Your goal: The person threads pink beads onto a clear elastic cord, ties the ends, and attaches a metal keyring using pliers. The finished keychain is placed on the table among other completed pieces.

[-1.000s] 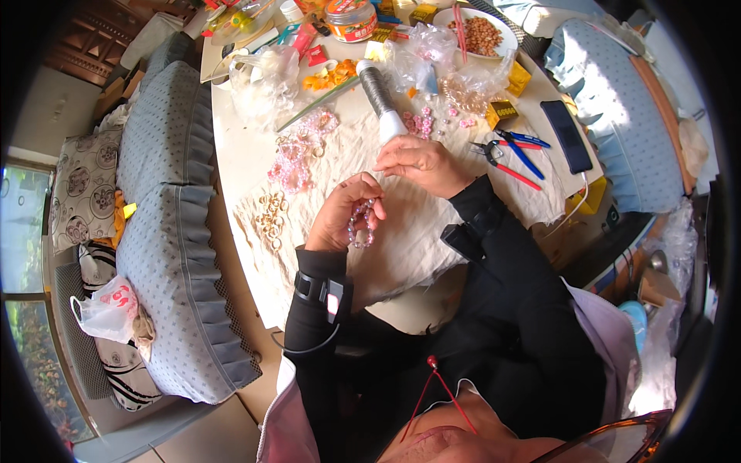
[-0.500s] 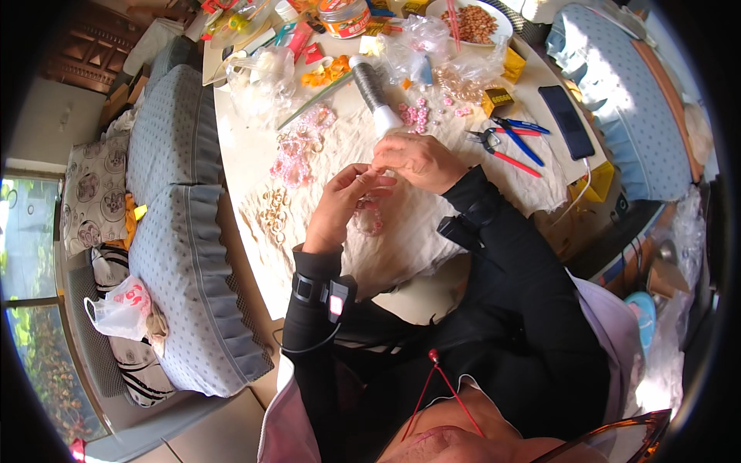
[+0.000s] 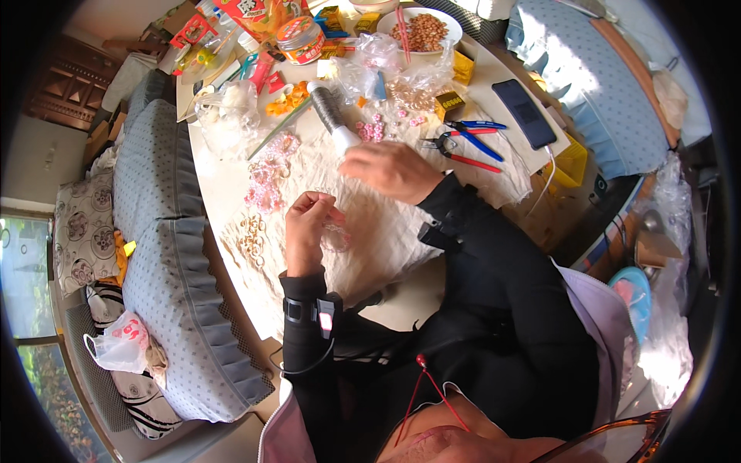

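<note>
Beaded loop, pinkish and clear, hangs from your left hand above the pale cloth in the head view. Your left thumb and fingertips are together, apparently clamped on the loop. Your right hand is near the white end of the grey-wound spool, its fingers bent and close together; you cannot tell from here whether they grip any thread, or touch the spool.

If your left pinch slackens, the loop could drop, and beads might slide off should an end be loose. A sweep of your right wrist could scatter the loose pink beads or nudge the spool. Your left forearm could catch the gold rings, which lie just beside it, and mix them with the pink strands.

Printing shows on the jar, the red packet, the small yellow box and the white plastic bag; the blue-and-red pliers show none you could read.
</note>
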The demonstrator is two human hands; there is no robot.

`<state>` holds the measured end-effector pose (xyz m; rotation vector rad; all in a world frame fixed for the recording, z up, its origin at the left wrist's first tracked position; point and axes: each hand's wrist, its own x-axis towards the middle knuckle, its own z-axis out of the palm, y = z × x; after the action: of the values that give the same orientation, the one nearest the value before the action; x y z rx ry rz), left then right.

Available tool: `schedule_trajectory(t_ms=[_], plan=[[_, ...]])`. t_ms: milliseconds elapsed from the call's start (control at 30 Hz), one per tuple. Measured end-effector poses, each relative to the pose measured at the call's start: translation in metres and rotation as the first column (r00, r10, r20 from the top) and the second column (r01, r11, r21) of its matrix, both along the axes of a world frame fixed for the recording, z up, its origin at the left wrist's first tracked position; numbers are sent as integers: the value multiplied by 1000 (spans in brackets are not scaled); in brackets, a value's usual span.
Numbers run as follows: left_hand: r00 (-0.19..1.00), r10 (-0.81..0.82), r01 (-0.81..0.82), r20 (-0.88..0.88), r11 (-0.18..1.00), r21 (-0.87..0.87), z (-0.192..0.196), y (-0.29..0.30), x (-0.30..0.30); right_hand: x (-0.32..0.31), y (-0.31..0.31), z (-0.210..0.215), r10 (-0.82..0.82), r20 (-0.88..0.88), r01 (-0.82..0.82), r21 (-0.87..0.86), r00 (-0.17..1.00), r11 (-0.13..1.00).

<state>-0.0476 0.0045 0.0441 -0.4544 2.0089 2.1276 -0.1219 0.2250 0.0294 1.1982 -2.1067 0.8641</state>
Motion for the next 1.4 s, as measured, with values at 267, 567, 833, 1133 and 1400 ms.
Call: schedule_trajectory(t_ms=[267,567,833,1133,1400], plan=[[996,70,-65,-62,995,78,-6,-1,14,20,153,14,-767,246,542,582,593,606],[995,101,-101,11,983,151,-13,5,17,10,185,-3,-766,232,523,611,600,595],[983,139,-122,-120,983,136,-29,6,21,39,126,31,76,860,65,-126,504,990],[969,172,-141,-176,975,173,-34,10,26,35,21,20,155,888,-239,-53,433,970],[976,180,-144,-120,954,264,-28,13,29,31,17,26,118,904,-244,-15,411,970]])
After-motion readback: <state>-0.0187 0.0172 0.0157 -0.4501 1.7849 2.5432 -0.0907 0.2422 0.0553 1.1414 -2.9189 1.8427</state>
